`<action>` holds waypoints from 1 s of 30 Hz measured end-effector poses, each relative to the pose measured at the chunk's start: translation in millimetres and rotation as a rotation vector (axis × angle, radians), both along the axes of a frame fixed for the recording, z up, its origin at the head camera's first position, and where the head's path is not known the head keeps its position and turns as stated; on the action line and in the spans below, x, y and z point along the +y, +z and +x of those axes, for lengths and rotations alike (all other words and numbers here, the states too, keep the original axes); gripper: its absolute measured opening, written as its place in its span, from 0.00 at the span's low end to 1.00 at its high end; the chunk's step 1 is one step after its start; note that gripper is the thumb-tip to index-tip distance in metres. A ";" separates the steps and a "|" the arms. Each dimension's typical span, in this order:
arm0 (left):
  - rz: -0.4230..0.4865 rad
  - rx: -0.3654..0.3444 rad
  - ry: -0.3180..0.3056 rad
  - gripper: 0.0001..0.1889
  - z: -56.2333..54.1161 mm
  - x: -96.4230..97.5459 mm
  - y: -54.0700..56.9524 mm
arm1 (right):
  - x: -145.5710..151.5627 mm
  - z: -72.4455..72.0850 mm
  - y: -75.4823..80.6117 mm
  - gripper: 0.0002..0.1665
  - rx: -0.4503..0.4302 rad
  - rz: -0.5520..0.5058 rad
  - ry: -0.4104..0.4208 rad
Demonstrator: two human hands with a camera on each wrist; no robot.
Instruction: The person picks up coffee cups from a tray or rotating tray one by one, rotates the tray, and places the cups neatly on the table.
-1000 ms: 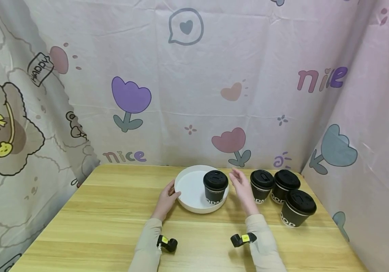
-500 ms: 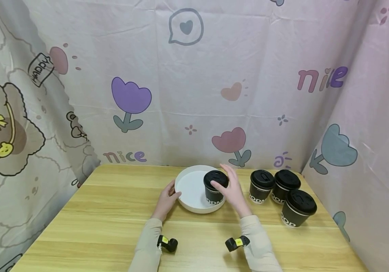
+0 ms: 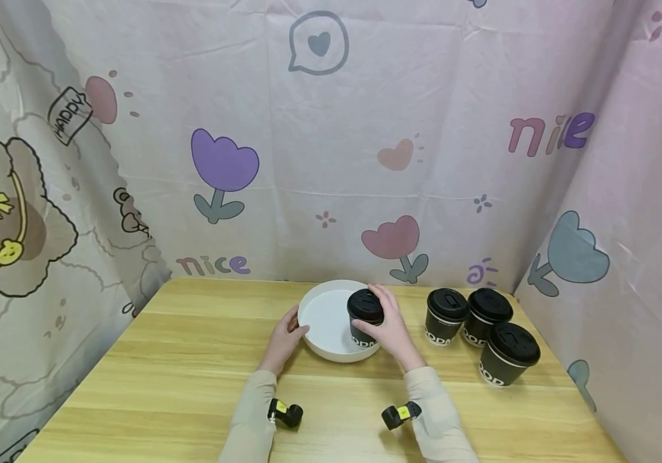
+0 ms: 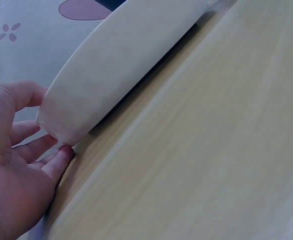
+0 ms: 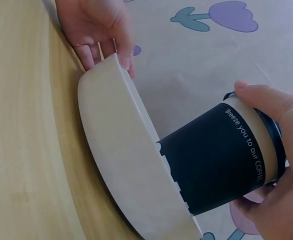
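A white round shallow dish [image 3: 325,325] lies on the wooden table. At its left edge my left hand [image 3: 282,344] holds the rim, thumb over the top and fingers along the outer wall, as the left wrist view shows of the dish wall [image 4: 104,70]. A black paper coffee cup [image 3: 361,308] with a black lid stands upright inside the dish, right of its middle. My right hand [image 3: 394,331] grips this cup near the top from the right, with the thumb on the near side. In the right wrist view white lettering runs below the cup's [image 5: 211,160] pale rim band.
Three more lidded black cups stand on the table at the right: a left one [image 3: 445,316], a rear one [image 3: 486,315] and a front one [image 3: 508,355]. A patterned curtain [image 3: 319,161] hangs behind the table [image 3: 192,373] and at its sides.
My right hand has moved left from beside the dish to the cup in it and closed its fingers round the cup's top. The left hand has stayed on the dish rim.
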State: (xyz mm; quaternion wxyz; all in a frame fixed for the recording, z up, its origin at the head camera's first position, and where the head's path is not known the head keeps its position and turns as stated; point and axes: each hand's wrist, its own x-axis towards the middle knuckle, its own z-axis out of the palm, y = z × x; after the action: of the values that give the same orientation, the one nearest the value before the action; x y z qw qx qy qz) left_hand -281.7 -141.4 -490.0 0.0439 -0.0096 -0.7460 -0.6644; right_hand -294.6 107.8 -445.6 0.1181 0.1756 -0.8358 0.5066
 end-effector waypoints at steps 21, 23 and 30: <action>-0.018 0.014 0.003 0.34 -14.0 -4.1 -18.6 | 0.4 -1.8 -1.6 0.49 -0.028 0.029 -0.018; -0.019 0.009 0.004 0.34 -14.7 -3.9 -18.4 | 1.2 -1.2 0.2 0.49 -0.018 0.032 -0.026; -0.009 -0.002 0.011 0.35 -19.0 -4.6 -25.2 | 5.7 4.1 12.8 0.49 0.015 0.024 -0.052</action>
State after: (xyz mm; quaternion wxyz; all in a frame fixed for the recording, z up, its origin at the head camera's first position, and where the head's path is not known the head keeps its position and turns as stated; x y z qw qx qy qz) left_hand -300.7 -146.0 -515.1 0.0465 -0.0050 -0.7492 -0.6607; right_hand -290.5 113.4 -432.8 0.1353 0.1591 -0.8451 0.4921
